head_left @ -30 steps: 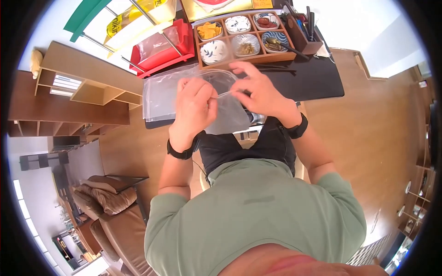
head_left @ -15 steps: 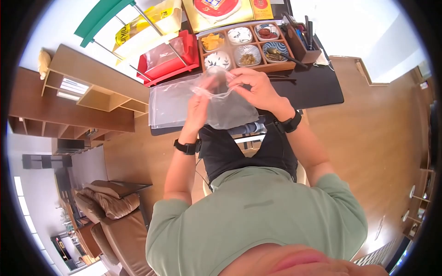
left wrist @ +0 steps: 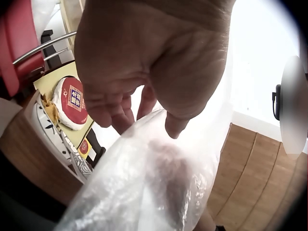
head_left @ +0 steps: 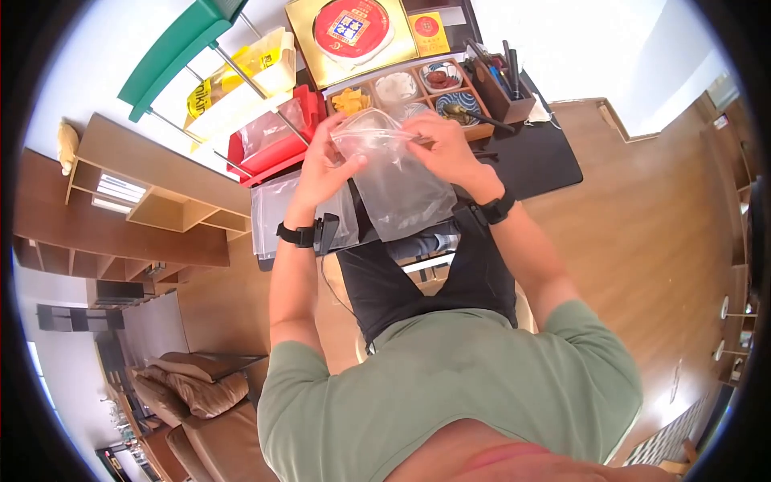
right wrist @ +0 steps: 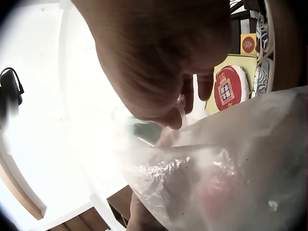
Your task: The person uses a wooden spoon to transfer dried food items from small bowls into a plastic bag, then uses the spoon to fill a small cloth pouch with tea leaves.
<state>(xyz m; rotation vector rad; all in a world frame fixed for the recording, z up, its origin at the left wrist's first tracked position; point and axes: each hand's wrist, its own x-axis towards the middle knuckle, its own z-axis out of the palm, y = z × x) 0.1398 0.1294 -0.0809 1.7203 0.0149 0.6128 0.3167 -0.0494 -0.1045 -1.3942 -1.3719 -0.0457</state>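
Left hand [head_left: 324,177]: touching the clear bag [head_left: 401,193] near its mouth, thumb spreading apart from the fingers
Right hand [head_left: 448,153]: pinching the rim
Clear bag: hanging between both hands, over the surface's [head_left: 546,167] near edge

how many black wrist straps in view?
2. One, the left strap, is on the wrist of the left hand; the other, the right strap, is on the wrist of the right hand. No others visible.

On the table [head_left: 554,165] we log bowls [head_left: 396,87] in a tray [head_left: 474,135]; bin [head_left: 273,162] left, pen holder [head_left: 502,104] right, flat box [head_left: 316,68] far.
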